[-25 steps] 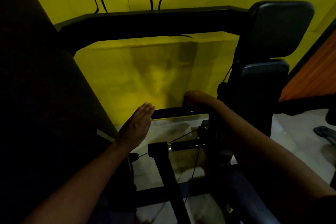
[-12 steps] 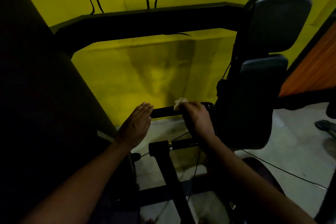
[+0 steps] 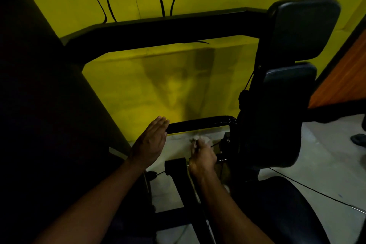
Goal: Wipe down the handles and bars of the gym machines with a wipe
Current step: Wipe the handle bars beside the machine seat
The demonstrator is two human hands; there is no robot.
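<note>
Between the two low bars of a gym machine, in dim light: the right hand (image 3: 203,157) pinches a crumpled white wipe (image 3: 198,140) in curled fingers. The wipe sits just under the glossy upper bar (image 3: 200,124) and above the short lower bar (image 3: 175,165); whether it touches either cannot be told. The left hand (image 3: 149,142) is flat, fingers straight and together, its tips at the upper bar's free left end.

Progress, as judged: work is at the low bars and not finished. No frame shows which surfaces are already clean; the top beam (image 3: 168,29) lies well apart from the wipe and probably awaits wiping.

Room: the gap between the bars is narrow. The column (image 3: 249,125) stands just beside the right hand and closes off travel to the right, and a thin cable (image 3: 215,144) crosses there. Leftward, the lower bar ends at its dark grip, and a dark mass fills the far left. Open space lies beyond the bars, toward the wall (image 3: 138,85).
</note>
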